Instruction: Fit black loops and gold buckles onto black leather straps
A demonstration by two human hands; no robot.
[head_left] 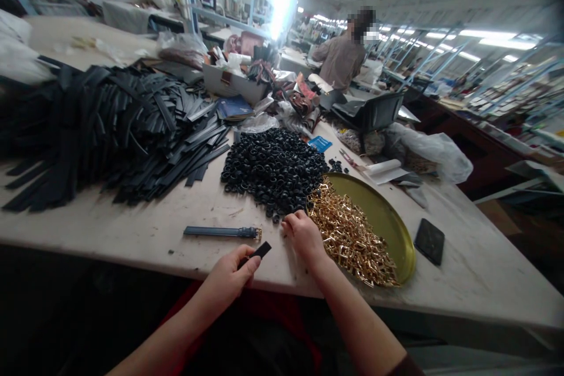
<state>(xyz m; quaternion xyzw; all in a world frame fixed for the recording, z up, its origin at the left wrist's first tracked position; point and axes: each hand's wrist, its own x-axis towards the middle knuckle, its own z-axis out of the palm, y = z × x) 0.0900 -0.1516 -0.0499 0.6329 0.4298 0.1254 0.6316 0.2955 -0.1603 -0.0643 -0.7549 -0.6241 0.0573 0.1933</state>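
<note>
My left hand (pixel 232 270) is closed around a short black strap (pixel 261 251), whose end sticks out past the thumb. My right hand (pixel 304 237) has its fingers pinched together at the near edge of a heap of small black strap loops (pixel 275 164); what lies between the fingertips is hidden. Right beside that hand, gold buckles (pixel 352 235) are piled in an oval olive-gold tray (pixel 399 214). A dark strap fitted with a gold buckle (pixel 215 231) lies flat on the table, just beyond my left hand.
A large heap of loose black straps (pixel 110 123) covers the left of the table (pixel 132 220). A dark phone-like slab (pixel 429 241) lies right of the tray. Scissors (pixel 348 157), a blue booklet (pixel 235 108) and plastic bags (pixel 434 150) are farther back. A person (pixel 341 59) stands beyond.
</note>
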